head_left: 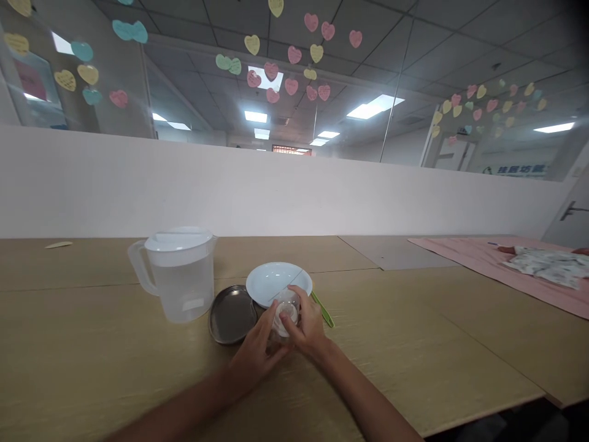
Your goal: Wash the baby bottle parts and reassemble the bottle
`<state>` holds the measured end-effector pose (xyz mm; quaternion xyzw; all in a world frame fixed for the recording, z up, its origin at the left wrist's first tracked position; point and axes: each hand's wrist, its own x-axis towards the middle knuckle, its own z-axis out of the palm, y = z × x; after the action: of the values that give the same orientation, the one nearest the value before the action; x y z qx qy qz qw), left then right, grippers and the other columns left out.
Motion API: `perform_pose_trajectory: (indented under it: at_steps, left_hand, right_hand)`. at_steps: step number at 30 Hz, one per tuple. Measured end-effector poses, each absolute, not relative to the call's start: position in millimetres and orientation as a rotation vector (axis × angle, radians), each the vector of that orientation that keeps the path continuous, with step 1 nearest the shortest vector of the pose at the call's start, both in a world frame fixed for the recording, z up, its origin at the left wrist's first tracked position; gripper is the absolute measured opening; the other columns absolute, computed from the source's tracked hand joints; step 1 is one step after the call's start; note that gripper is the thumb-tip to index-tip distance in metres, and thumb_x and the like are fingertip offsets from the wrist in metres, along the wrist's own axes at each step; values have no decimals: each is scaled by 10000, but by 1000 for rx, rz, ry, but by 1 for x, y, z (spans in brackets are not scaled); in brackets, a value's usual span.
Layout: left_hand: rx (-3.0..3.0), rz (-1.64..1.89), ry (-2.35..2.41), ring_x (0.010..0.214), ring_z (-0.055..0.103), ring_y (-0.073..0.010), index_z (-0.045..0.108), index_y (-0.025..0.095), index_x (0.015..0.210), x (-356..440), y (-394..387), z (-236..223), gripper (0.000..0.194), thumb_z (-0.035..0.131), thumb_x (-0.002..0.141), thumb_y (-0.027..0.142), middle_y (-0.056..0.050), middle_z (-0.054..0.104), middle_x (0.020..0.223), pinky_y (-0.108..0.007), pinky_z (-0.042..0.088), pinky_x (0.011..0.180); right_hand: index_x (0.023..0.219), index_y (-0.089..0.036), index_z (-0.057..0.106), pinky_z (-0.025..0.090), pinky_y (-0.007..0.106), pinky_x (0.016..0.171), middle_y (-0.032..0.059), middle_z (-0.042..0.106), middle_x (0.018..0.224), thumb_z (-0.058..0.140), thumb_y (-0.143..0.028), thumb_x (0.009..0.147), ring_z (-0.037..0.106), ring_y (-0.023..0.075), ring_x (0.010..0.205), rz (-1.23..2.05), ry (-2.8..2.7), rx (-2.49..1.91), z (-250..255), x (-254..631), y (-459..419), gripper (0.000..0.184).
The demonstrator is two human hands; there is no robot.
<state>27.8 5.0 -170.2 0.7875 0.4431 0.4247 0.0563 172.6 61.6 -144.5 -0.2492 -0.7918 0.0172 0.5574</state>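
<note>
Both my hands are wrapped round a small clear container (289, 299) with a whitish round part facing me; whether it is a cup or a jar I cannot make out. My left hand (258, 347) grips its left side and underside. On the right, my right hand (309, 322) curls over it, thumb pressed on the round part. Just behind stands a white bowl (264, 283) with a thin stick across it. A dark metal dish (232, 314) sits left of my hands. Beside the bowl lies a green handle (326, 312), its other end hidden.
A lidded clear pitcher (181, 285) of water stands at the left on the wooden table (414, 356). Far right, a pink cloth (464, 261) bears a patterned white fabric (547, 264). A low white wall (276, 193) with glass above borders the back.
</note>
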Motion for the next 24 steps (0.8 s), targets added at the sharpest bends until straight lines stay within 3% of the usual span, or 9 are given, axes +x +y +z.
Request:
perform_pose_trajectory:
  at_steps: [5, 10, 15, 24]
  left_hand:
    - [2334, 1288, 1422, 1197, 419, -253, 120, 232, 1383, 26, 8, -175, 734, 528, 789, 376, -122, 377, 1356, -374, 437, 918]
    - [2346, 1272, 1436, 1200, 408, -247, 119, 215, 1374, 26, 11, -178, 745, 544, 780, 369, -129, 382, 1344, -390, 404, 949]
    - [2412, 1254, 1418, 1218, 382, -243, 157, 213, 1356, 28, 9, -172, 676, 520, 801, 348, -127, 377, 1344, -386, 367, 985]
    - [2455, 1283, 1345, 1216, 382, -234, 208, 223, 1328, 28, 9, -170, 613, 512, 805, 321, -112, 379, 1345, -376, 365, 992]
  right_hand:
    - [1273, -126, 305, 493, 368, 784, 160, 539, 1111, 430, -400, 829, 555, 244, 991, -117, -1733, -496, -156, 171, 67, 536]
    - [1318, -202, 195, 440, 437, 869, 136, 457, 1185, 462, -298, 834, 472, 235, 1100, -109, -1476, -454, -153, 173, 77, 562]
    - [1237, -230, 390, 404, 423, 917, 124, 303, 1332, 422, -231, 846, 372, 224, 1193, 95, -1510, -746, -145, 177, 90, 392]
    - [1113, -228, 513, 328, 403, 990, 68, 379, 1269, 387, -67, 688, 368, 200, 1191, 371, -1757, -778, -159, 183, 115, 472]
